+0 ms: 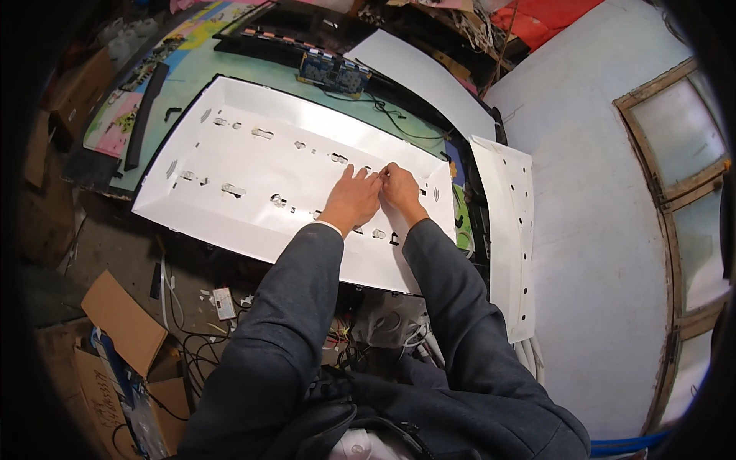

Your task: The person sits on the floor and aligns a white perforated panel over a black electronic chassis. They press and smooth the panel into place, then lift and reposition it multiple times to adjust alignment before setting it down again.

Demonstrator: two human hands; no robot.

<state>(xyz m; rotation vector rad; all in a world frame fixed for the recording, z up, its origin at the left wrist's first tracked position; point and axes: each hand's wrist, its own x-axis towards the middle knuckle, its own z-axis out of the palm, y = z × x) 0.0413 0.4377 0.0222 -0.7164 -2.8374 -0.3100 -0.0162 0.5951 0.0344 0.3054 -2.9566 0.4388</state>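
Note:
A shallow white panel tray (268,176) with sloping sides and rows of slots and clips, like the inside of a television back panel, lies tilted across the table in front of me. My left hand (353,195) rests on its floor, right of the middle, fingers stretched out and a little apart. Close beside it, my right hand (402,192) has its fingertips pinched together at the upper row of slots. Whatever sits between those fingertips is hidden or too small to name. The fingertips of the two hands nearly touch.
Behind the tray lie a circuit board (333,73) and a black cable (391,115). A white perforated sheet (510,222) leans at the right by the wall. Below left, an open cardboard box (126,322) stands near tangled cables and a small white box (223,303).

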